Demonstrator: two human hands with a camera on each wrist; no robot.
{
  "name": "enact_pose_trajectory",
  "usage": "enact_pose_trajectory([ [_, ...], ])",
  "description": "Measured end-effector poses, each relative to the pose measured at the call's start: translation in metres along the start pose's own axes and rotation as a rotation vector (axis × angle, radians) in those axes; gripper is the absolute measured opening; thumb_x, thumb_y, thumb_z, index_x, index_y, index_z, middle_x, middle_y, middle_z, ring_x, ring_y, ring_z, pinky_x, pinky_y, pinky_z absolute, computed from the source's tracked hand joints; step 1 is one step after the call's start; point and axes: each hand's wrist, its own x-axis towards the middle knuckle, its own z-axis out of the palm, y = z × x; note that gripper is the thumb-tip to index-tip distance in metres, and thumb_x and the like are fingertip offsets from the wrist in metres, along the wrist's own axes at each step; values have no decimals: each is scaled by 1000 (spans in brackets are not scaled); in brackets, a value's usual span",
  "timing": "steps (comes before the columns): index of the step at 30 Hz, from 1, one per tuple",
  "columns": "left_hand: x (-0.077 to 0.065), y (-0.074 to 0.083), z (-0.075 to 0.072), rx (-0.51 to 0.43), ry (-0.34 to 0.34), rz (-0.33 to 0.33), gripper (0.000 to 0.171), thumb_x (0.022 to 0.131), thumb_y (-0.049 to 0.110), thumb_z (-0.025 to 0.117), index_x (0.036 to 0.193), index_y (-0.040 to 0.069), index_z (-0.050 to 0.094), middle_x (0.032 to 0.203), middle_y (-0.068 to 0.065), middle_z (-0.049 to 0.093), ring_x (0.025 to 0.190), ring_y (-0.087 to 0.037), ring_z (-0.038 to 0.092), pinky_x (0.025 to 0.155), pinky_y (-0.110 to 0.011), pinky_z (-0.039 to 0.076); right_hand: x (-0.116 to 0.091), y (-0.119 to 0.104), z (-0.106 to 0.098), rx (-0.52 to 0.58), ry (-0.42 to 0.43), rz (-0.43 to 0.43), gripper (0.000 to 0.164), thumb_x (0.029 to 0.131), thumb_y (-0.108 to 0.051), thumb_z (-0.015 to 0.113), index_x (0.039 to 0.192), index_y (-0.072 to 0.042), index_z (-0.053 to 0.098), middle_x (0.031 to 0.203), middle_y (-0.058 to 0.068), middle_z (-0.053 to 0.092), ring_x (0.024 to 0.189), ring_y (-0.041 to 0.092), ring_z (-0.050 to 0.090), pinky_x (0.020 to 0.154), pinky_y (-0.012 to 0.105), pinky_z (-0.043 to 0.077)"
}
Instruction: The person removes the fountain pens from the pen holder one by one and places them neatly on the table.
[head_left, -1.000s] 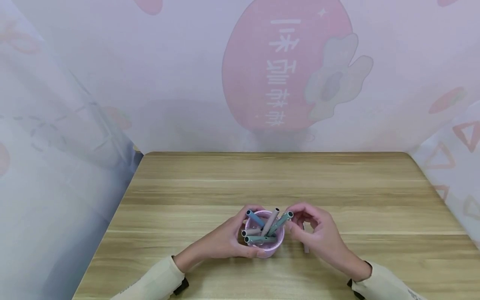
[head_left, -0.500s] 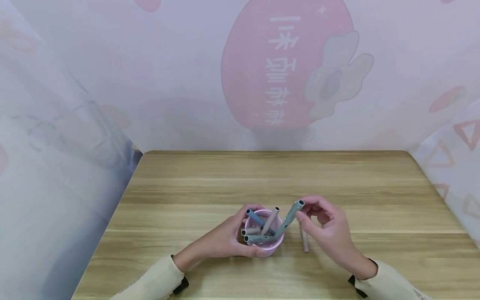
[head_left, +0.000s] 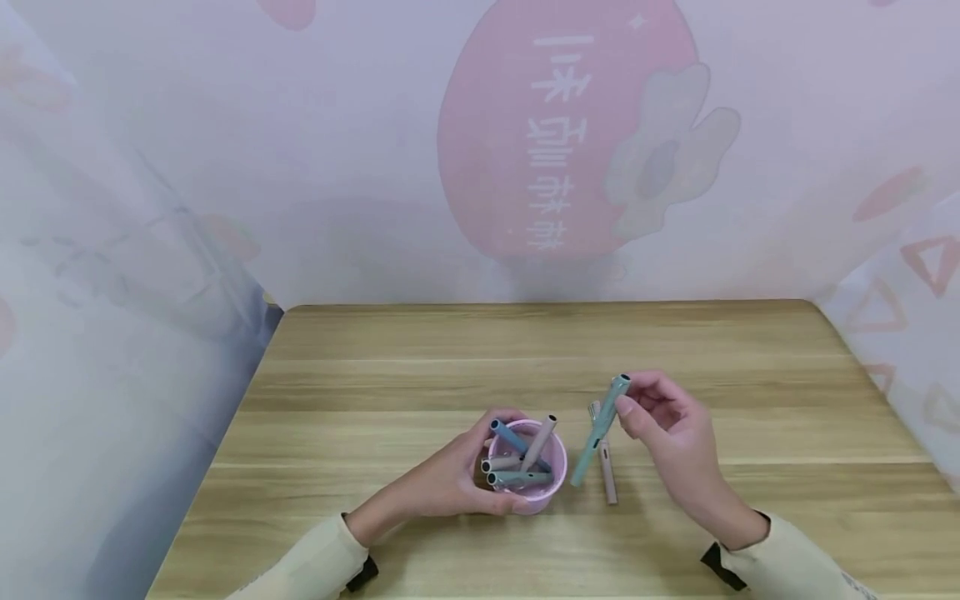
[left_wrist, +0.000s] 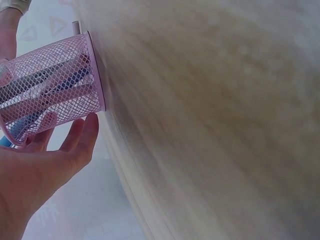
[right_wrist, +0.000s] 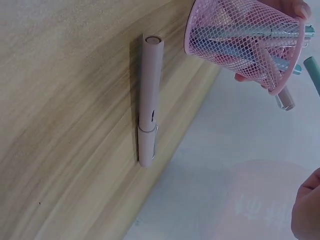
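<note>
A pink mesh pen holder point(head_left: 557, 492) stands on the table, and my left hand point(head_left: 468, 475) grips it round its left side. Inside it lean a blue pen point(head_left: 510, 433), a green pen point(head_left: 517, 480) and two pale pinkish pens, one of them a pale pen point(head_left: 542, 437) that slants up. To the right of the holder, my right hand point(head_left: 678, 433) pinches another green pen point(head_left: 600, 433) near its capped upper end. That pen hangs tilted above the table, apart from the holder. Beneath it lies a pale pink capped pen point(right_wrist: 150, 95).
The wood-grained table point(head_left: 420, 350) reaches back to a pale printed curtain point(head_left: 360, 167). Similar cloth hangs on the left and right sides.
My right hand has drawn the green pen up out of the holder and moved it to the right. The pale pen on the table shows more fully. My left hand stays put.
</note>
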Motion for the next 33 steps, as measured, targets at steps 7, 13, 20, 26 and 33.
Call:
enact_pose_trajectory([
  [7, 0, 1, 0, 0, 6, -11, 90, 89, 35, 92, 160, 35, 37, 145, 7, 60, 131, -19, 59, 109, -42, 48, 4, 1, -8, -100, 39, 128, 12, 101, 12, 66, 112, 9, 69, 92, 6, 70, 72, 12, 58, 64, 21, 51],
  [13, 0, 0, 0, -6, 5, 1, 88, 88, 35, 92, 158, 38, 38, 143, 7, 62, 130, -19, 61, 110, -42, 47, 8, 9, -16, -210, 31, 235, 11, 104, 3, 69, 114, 9, 70, 91, 4, 71, 72, 10, 58, 62, 22, 51],
  [20, 1, -2, 0, -1, 6, 7, 89, 88, 34, 92, 158, 36, 38, 142, 8, 62, 129, -18, 61, 111, -43, 47, 9, 17, -24, -316, 4, 322, 18, 106, -7, 71, 119, 6, 71, 100, 2, 73, 82, 11, 66, 66, 22, 55],
  [26, 2, -2, 0, 6, 9, 17, 89, 88, 35, 92, 158, 36, 38, 142, 9, 62, 129, -18, 61, 111, -44, 47, 9, 24, -33, -322, -1, 387, 25, 107, -13, 72, 123, 6, 69, 102, 2, 73, 84, 11, 66, 68, 23, 55],
  [33, 1, -3, 0, -3, 6, 10, 88, 88, 34, 92, 158, 35, 38, 142, 7, 61, 128, -19, 61, 111, -42, 47, 10, 29, -42, -335, 17, 452, 31, 107, -18, 73, 125, 6, 67, 103, 0, 71, 89, 16, 67, 71, 24, 56],
])
